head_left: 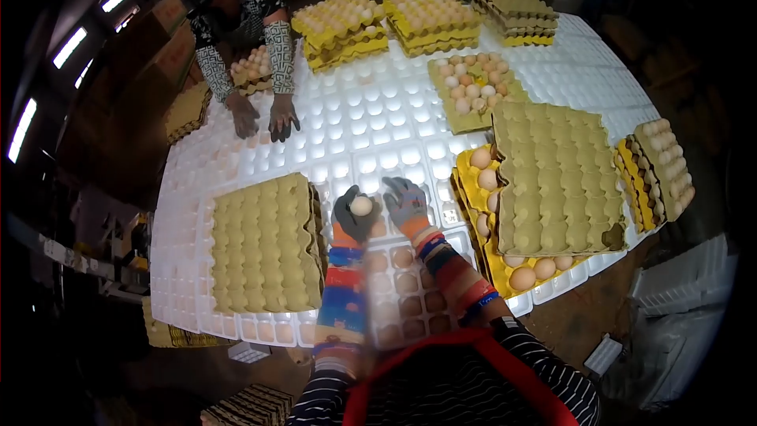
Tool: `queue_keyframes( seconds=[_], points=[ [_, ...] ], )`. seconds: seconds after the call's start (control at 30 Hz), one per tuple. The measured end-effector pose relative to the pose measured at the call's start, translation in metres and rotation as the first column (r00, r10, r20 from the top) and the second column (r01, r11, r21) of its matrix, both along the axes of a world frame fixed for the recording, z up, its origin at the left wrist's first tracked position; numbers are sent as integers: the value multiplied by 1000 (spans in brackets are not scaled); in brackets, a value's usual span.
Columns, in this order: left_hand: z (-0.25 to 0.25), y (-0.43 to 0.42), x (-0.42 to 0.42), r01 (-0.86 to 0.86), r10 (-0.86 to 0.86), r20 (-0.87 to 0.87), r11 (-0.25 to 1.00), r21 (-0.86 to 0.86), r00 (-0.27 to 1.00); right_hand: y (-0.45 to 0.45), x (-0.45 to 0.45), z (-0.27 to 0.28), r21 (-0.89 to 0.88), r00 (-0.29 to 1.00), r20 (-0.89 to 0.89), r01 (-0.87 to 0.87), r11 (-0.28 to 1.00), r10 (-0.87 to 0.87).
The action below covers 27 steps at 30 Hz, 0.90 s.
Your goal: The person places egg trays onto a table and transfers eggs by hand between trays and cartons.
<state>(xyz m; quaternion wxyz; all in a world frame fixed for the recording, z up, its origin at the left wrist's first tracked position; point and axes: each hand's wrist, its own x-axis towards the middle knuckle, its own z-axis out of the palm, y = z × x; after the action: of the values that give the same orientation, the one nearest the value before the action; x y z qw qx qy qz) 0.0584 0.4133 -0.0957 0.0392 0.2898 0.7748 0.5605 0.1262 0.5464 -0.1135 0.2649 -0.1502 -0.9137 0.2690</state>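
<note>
My left hand (pixel 356 213), in a grey and orange glove, holds a pale egg (pixel 361 206) over the white plastic trays. To its right, my right hand (pixel 405 200), gloved too, has its fingers apart above the tray cells and holds nothing visible. Below and between my forearms lies a clear plastic tray (pixel 406 282) with brown eggs in several of its cells. Beside my left forearm is a stack of empty-looking cardboard egg trays (pixel 266 243).
Right of my hands, a cardboard tray (pixel 556 177) rests on a yellow tray (pixel 498 272) of eggs. Stacks of egg trays (pixel 339 24) stand at the back. Across the lit table (pixel 359 95), a co-worker's two gloved hands (pixel 264 117) touch the trays at upper left.
</note>
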Motion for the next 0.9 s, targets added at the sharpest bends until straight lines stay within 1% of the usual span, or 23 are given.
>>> queue_keyframes(
  seconds=[0.03,0.07,0.1,0.17,0.2,0.23,0.27,0.33,0.37,0.4,0.43,0.47,0.53,0.57,0.6,0.63,0.7,0.73,0.77,0.8,0.83,0.87,0.9],
  points=[
    [-31,2,-10,-78,7,247,958,277,969,0,4,-4,-53,998,64,11,999,-7],
    [-24,11,-8,-211,-62,475,840,500,878,0,5,-12,-388,975,-192,26,921,-109],
    [-20,16,4,-250,-68,531,828,503,845,1,4,-24,-664,880,-386,-58,745,-276],
    [-3,50,24,-204,94,336,929,309,937,4,15,-16,-847,607,-531,-413,336,-591],
    [-3,66,32,-111,78,168,974,198,983,3,24,1,-846,641,-507,-245,473,-576],
    [-12,82,36,-31,32,-25,999,30,999,1,36,16,-837,660,-535,-330,436,-528],
    [-22,94,39,8,-41,-211,988,-154,977,0,45,23,-821,674,-567,-420,387,-473],
    [-28,110,49,-26,-166,-311,847,-532,936,7,48,2,-652,552,-711,-749,115,-435],
    [-28,112,55,-55,-117,-351,894,-444,929,6,53,14,-673,598,-739,-622,400,-311],
    [-25,103,63,-78,-71,-387,931,-357,919,0,61,42,-665,738,-614,-291,687,-281],
    [-20,85,69,-26,-126,-439,946,-323,889,-4,67,52,-648,782,-551,-182,740,-290],
    [-11,66,79,42,-188,-490,955,-295,851,-8,71,44,-727,801,-515,-218,652,-306],
    [52,-1,98,387,-414,-141,903,-184,899,-19,78,50,-792,819,-488,-270,548,-302],
    [77,-36,97,376,-393,-215,919,-117,894,-32,84,65,-863,867,-436,-326,387,-242],
    [94,-74,92,376,-373,-285,925,-47,883,-44,83,69,-876,913,-387,-319,362,-131],
    [104,-112,86,47,-111,-442,987,-153,890,-59,80,75,-789,938,-343,-312,530,42],
    [108,-189,48,-425,389,-520,903,54,761,-98,70,90,-447,927,-212,-373,813,308],
    [95,-241,17,-666,450,-654,737,-112,608,-120,62,96,-202,908,-130,-417,886,398],
    [84,-278,-4,-816,525,-656,514,-265,543,-141,54,99,-247,880,73,-440,863,469],
    [60,-315,-27,-776,602,-502,384,-500,621,-164,48,94,-143,887,206,-391,909,414],
    [16,-360,-55,-616,619,-267,459,-640,739,-185,40,85,-72,916,222,-326,942,334],
    [44,-357,-53,-291,496,440,842,-455,749,-197,33,80,3,942,234,-248,969,240],
    [33,-363,-53,-329,402,380,912,-244,833,-200,31,87,-8,919,300,-268,963,258]
  ],
)
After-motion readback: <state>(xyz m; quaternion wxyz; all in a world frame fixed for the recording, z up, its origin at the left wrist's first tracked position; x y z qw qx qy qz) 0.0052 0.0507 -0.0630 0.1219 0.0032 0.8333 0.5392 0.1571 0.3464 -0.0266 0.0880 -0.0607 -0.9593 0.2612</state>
